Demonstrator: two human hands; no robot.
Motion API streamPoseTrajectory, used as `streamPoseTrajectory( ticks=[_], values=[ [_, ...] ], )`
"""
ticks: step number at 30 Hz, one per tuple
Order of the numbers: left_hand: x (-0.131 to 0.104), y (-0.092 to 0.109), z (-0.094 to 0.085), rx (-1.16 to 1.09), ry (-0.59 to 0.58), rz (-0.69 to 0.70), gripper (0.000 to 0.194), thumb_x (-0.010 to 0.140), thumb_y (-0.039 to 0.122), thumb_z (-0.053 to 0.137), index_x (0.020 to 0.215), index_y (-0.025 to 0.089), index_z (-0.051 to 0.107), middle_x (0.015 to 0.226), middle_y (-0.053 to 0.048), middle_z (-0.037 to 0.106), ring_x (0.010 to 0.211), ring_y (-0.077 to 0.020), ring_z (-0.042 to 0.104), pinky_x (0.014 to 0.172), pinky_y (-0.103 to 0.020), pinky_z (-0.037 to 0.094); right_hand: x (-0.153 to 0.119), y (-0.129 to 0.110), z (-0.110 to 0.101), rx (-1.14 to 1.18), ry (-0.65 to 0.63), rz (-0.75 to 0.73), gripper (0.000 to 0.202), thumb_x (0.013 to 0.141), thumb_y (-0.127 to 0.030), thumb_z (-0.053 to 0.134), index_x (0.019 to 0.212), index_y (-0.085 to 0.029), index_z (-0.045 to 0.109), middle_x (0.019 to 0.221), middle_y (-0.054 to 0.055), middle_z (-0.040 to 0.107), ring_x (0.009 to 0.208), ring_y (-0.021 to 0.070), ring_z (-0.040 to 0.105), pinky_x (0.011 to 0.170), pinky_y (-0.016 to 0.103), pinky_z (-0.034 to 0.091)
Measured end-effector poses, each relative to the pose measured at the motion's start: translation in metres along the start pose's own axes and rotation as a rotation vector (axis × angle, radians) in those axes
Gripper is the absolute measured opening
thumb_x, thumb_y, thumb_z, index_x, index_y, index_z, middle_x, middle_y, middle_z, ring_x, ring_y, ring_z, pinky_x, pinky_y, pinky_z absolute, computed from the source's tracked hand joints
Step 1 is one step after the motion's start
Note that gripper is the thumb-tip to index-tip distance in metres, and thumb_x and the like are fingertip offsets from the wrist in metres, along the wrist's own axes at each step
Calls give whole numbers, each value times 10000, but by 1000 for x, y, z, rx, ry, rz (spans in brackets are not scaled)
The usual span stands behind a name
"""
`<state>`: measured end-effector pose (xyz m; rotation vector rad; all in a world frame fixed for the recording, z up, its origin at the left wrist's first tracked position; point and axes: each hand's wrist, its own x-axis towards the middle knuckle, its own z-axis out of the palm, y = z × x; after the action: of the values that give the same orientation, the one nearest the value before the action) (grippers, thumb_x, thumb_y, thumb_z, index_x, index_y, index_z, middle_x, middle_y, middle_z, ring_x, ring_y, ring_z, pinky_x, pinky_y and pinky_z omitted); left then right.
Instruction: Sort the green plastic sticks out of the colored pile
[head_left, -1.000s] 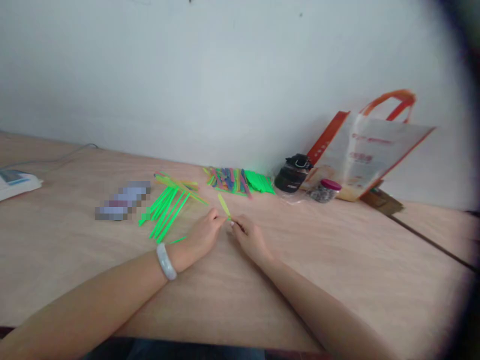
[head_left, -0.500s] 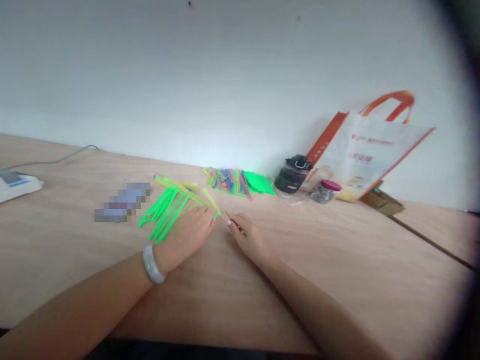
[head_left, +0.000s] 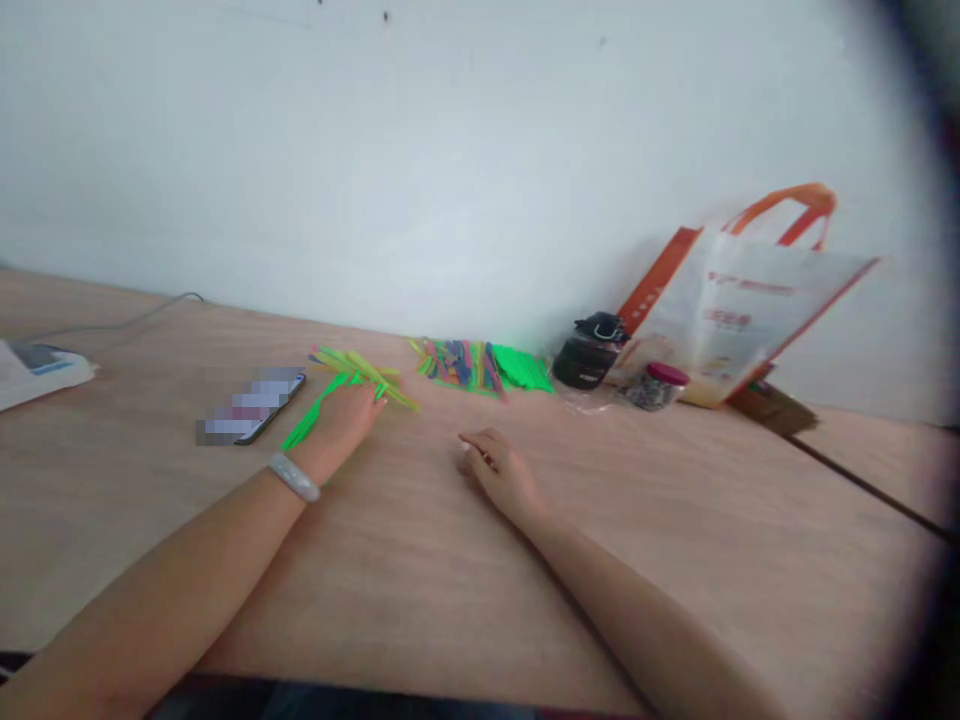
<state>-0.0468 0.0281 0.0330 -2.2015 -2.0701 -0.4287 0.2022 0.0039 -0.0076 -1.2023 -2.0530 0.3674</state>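
Note:
Bent over a bunch of thin green strips (head_left: 302, 428), my left hand (head_left: 345, 420) wears a pale bangle on its wrist. Its fingers are closed, with short bright green ends showing at the fingertips. Just beyond them, a loose pile of yellow strips (head_left: 352, 362) lies crosswise, with a little pink and blue at its left end. My right hand (head_left: 501, 475) rests on the table (head_left: 420, 560) to the right, thumb and forefinger together. No strip shows in it; its lower fingers are curled under and partly hidden.
A phone (head_left: 259, 408) lies left of the strips. Along the wall are mixed coloured strips (head_left: 457, 364), a green bundle (head_left: 523, 368), a black-topped bottle (head_left: 589, 352), a red-lidded jar (head_left: 658, 387) and a carrier bag (head_left: 750, 300). A white device (head_left: 49, 375) with a cable sits far left.
My left hand has moved left and away from my right hand, onto the green strips. The yellow strip between my hands is gone from there. My right hand has stayed in place.

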Motion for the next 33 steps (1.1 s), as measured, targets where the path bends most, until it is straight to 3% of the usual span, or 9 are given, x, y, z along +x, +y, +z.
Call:
streamPoseTrajectory(
  ticks=[5, 12, 14, 17, 22, 27, 33],
  values=[
    [-1, -1, 2, 89, 19, -14, 387, 913, 442, 366, 939, 128, 591, 877, -139, 660, 809, -258, 620, 672, -328, 447, 0, 2, 2, -18, 2, -16, 266, 880, -258, 433, 995, -191, 664, 930, 66, 635, 825, 157, 600, 729, 283, 474],
    [-6, 4, -4, 104, 27, 18, 380, 919, 430, 361, 954, 123, 582, 864, -134, 652, 797, -253, 609, 668, -329, 437, -1, -4, -4, -138, -50, -123, 244, 882, -235, 436, 962, -197, 663, 912, 68, 635, 882, 172, 583, 813, 315, 469],
    [-10, 12, -8, 97, 45, 88, 350, 919, 410, 379, 932, 126, 583, 849, -125, 648, 790, -245, 603, 672, -330, 439, -1, -7, -7, -180, -80, -174, 234, 882, -238, 443, 961, -197, 660, 922, 74, 636, 892, 180, 575, 826, 331, 467],
    [-24, 29, -10, 32, 50, 335, 267, 908, 365, 436, 882, 143, 582, 858, -93, 635, 845, -226, 585, 744, -330, 445, -2, -15, -12, -205, -125, -259, 232, 880, -249, 458, 993, -197, 653, 970, 86, 635, 931, 190, 570, 845, 343, 468],
    [-47, 47, 3, -120, 59, 668, 205, 912, 304, 442, 974, 155, 568, 1046, -82, 589, 1025, -215, 522, 891, -347, 426, -5, -30, -18, -204, -223, -392, 264, 878, -266, 472, 1081, -209, 632, 1107, 91, 617, 1043, 204, 550, 915, 362, 451],
    [-53, 46, 9, -248, 10, 696, 233, 921, 261, 427, 1093, 153, 541, 1134, -83, 574, 1050, -179, 521, 949, -329, 413, -5, -37, -22, -173, -229, -413, 268, 889, -270, 461, 1089, -220, 631, 1094, 89, 630, 1036, 196, 564, 907, 358, 464],
    [-55, 52, 8, -271, 9, 679, 228, 915, 250, 429, 1083, 154, 549, 1113, -87, 583, 1052, -190, 525, 948, -351, 420, -8, -40, -24, -187, -217, -410, 247, 878, -241, 470, 1069, -200, 622, 1078, 94, 629, 1024, 196, 561, 898, 356, 464]
  ],
)
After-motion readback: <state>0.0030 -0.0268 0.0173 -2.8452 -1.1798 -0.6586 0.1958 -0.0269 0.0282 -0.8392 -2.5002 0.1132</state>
